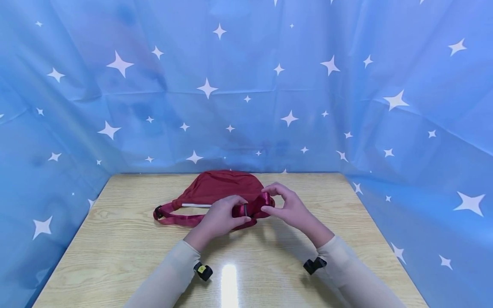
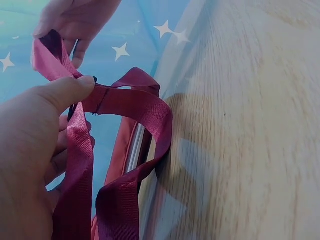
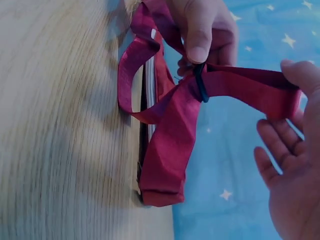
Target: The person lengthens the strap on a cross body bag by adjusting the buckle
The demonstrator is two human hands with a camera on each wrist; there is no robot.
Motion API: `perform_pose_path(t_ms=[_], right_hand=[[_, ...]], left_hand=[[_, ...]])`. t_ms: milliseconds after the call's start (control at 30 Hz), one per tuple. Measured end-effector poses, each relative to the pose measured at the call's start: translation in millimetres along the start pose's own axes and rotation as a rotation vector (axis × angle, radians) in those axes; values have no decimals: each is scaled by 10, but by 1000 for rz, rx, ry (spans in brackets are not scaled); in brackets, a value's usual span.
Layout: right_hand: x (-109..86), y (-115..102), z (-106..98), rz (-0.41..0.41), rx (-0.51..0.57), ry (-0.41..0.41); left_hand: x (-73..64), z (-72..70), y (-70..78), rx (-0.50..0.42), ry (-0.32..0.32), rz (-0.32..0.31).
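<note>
A dark red waist bag [image 1: 227, 185] lies on the table with a pale zip strip [image 1: 195, 205] along its near edge. Its red webbing strap [image 3: 170, 140] is lifted in front of it. My left hand [image 1: 220, 217] pinches the strap close to a black slider [image 3: 201, 85], thumb on top. To the right, my right hand [image 1: 294, 210] holds the folded end of a strap loop [image 3: 250, 92] between thumb and fingers. The loop stretches between both hands, while other lengths of strap hang in curves below the left thumb.
The wooden table [image 1: 115, 256] ends at a blue star-patterned cloth [image 1: 246, 128] behind and at both sides. A black buckle [image 1: 158, 212] on the strap rests left of the bag. Dark wrist straps with small devices [image 1: 203, 271] sit on both sleeves.
</note>
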State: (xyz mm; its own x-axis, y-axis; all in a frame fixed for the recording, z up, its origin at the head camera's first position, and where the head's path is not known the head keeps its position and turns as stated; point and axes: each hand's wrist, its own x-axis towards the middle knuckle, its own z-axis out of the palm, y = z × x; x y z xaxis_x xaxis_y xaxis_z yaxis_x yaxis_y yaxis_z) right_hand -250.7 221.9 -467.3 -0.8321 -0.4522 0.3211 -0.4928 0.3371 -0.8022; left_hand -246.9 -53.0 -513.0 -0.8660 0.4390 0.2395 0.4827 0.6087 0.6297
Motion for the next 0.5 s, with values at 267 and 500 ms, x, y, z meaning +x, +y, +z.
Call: perform_pose_path(t_ms=[267, 500], right_hand=[[49, -76, 53, -66, -117, -53], [114, -134, 92, -150, -296, -123]], left_hand=[[1, 11, 7, 12, -19, 2], [2, 15, 0, 8, -24, -4]])
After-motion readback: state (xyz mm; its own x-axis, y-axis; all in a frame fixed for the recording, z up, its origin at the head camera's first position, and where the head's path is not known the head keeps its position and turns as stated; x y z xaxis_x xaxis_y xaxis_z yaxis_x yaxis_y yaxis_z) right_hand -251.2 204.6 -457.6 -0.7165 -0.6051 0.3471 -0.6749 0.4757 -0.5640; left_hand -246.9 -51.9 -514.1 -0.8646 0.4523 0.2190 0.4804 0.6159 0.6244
